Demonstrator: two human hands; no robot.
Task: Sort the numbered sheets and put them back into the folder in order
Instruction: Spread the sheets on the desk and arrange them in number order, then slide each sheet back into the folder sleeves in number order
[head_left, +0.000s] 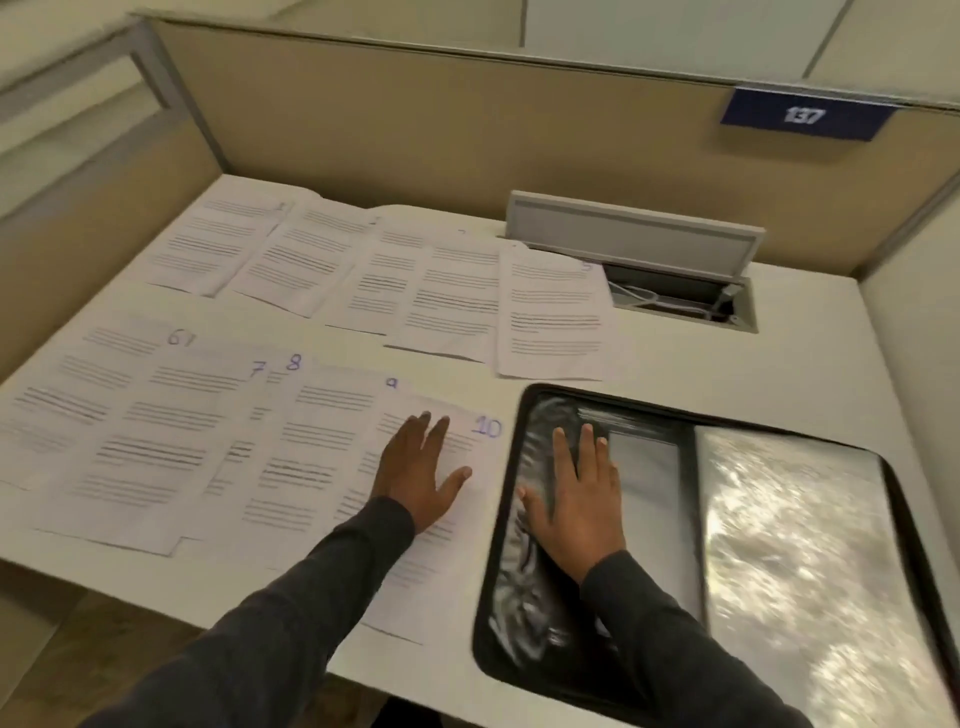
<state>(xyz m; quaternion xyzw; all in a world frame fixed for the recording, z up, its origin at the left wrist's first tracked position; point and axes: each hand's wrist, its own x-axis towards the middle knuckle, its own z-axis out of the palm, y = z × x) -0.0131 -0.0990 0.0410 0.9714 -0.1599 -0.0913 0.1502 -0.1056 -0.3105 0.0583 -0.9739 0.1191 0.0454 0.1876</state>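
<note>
Left hand (422, 467) flat, fingers spread, palm down on sheet 10 (467, 499), gripping nothing. Right hand (576, 493) also flat and spread, pressing the left plastic sleeve of the open folder (524, 649), holding nothing. Folder lies at the desk's (779, 358) right front. Sheets 6–10 (171, 431) overlap in the near row; far row of sheets (363, 270) sits behind, numbers mostly unreadable.

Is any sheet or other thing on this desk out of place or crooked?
Nothing is damaged or spilled. The sheets overlap and lie a little askew; sheet 10 hangs over the desk front edge. The cable hatch stands open.
</note>
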